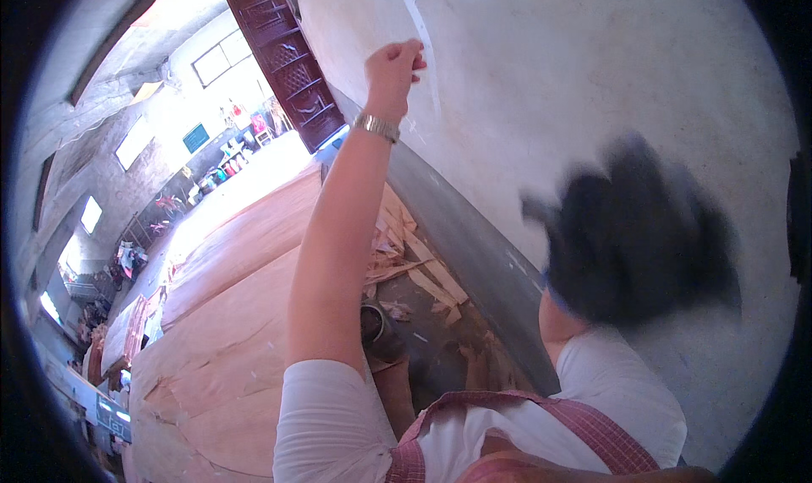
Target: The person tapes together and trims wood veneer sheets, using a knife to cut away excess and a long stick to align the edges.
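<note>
Currently, in the head view, your bare left hand (395, 68) is showing fingers curled together, nothing visibly gripped; a dark glove (639, 263) is apparently covering your right hand (634, 233), its fingers too blurred to tell. Wood-coloured sheets (228, 331) are lying untouched, completion unverifiable.

The blurred item (639, 246) is near-black, the shirt (332, 407) white, the apron (596, 430) checked red.

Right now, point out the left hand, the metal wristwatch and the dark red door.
Left hand (392, 73): head view, on the middle of the hand.
Metal wristwatch (376, 127): head view, on the band around the wrist.
Dark red door (288, 67): head view, around the middle of its panelled face.
</note>
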A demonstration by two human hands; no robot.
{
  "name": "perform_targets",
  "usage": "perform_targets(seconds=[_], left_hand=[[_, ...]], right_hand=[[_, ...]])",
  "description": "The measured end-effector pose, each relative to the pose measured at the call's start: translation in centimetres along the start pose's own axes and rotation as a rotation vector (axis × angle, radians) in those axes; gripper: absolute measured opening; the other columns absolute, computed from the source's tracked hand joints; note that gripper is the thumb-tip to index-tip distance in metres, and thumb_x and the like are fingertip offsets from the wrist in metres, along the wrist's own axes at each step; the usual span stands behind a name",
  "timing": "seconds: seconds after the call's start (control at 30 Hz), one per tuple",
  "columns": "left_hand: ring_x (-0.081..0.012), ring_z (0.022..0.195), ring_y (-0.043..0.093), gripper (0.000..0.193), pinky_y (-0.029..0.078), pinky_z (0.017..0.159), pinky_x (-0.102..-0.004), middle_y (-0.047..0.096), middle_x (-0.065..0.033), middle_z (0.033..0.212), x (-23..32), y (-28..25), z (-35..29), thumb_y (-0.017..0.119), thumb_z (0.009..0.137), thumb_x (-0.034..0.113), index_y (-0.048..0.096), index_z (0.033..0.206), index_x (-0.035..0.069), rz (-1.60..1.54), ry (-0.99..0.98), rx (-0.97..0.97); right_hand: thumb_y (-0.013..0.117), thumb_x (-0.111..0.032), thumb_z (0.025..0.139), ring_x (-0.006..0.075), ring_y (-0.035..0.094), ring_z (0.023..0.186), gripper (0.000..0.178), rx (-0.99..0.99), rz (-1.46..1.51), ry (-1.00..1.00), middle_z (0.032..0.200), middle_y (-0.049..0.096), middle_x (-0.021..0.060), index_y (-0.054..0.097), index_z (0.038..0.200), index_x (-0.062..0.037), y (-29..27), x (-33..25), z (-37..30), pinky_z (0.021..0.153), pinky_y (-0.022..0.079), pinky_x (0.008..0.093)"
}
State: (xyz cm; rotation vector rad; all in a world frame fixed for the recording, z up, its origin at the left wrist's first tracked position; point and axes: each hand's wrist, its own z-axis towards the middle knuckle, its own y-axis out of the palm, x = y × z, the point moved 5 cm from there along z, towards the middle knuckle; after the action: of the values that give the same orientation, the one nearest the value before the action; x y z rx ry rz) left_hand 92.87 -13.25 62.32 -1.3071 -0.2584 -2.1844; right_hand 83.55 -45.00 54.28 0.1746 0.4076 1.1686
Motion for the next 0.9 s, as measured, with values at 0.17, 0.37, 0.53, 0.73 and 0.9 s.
perform_targets(seconds=[0.17,0.37,0.53,0.73,0.9], left_hand=[[-0.0204,0.09,0.068,0.079,0.057,0.073,-0.0327,0.041,-0.0229,0.142,2.6,0.2,-2.8,0.065,0.09,0.017,0.018,0.146,-0.01,-0.042,0.153,0.151],[-0.014,0.077,0.064,0.037,0.05,0.062,-0.0254,0.063,-0.0081,0.094,2.4,-0.9,1.0,0.058,0.095,0.023,0.059,0.121,-0.004,-0.152,0.073,0.047],[-0.0085,0.069,0.056,0.027,0.045,0.062,-0.0223,0.06,-0.0005,0.079,-3.0,-0.5,-7.2,0.053,0.1,0.024,0.066,0.107,0.002,-0.103,-0.002,0.049],[-0.0073,0.07,0.056,0.024,0.046,0.064,-0.022,0.059,0.0003,0.075,-9.5,3.7,-20.0,0.05,0.102,0.023,0.064,0.103,0.003,-0.162,-0.216,-0.297],[-0.0134,0.094,0.061,0.039,0.049,0.085,-0.0291,0.064,-0.0055,0.101,-9.6,-4.1,-23.9,0.052,0.101,0.027,0.054,0.132,0.004,0.42,-0.195,-0.324]], right_hand=[[0.057,-0.031,0.099,0.0058,0.056,0.065,0.032,0.345,-0.114,0.1,0.1,0.069,0.0085,0.065,0.115,-0.0045,-1.1,9.5,6.1,0.048,0.039,0.0177],[0.062,-0.01,0.093,0.0083,0.058,0.068,0.018,0.292,-0.15,0.189,0.09,0.068,0.0009,0.068,0.109,-0.0027,-0.9,13.9,4.6,0.06,0.048,0.0238],[0.066,-0.019,0.092,0.0114,0.058,0.067,0.023,0.262,-0.453,0.132,0.082,0.067,0.0057,0.067,0.108,-0.0018,-2.3,17.2,10.1,0.065,0.049,0.0294],[0.066,-0.019,0.091,0.0163,0.066,0.065,0.053,0.025,-0.148,0.023,0.097,0.073,0.0076,0.047,0.138,-0.0076,-2.9,22.5,26.0,0.052,0.049,0.0238],[0.065,-0.03,0.093,0.0118,0.058,0.061,0.033,0.008,-0.3,0.276,0.087,0.071,0.0075,0.069,0.113,-0.0034,3.3,17.3,12.5,0.058,0.046,0.0257]])
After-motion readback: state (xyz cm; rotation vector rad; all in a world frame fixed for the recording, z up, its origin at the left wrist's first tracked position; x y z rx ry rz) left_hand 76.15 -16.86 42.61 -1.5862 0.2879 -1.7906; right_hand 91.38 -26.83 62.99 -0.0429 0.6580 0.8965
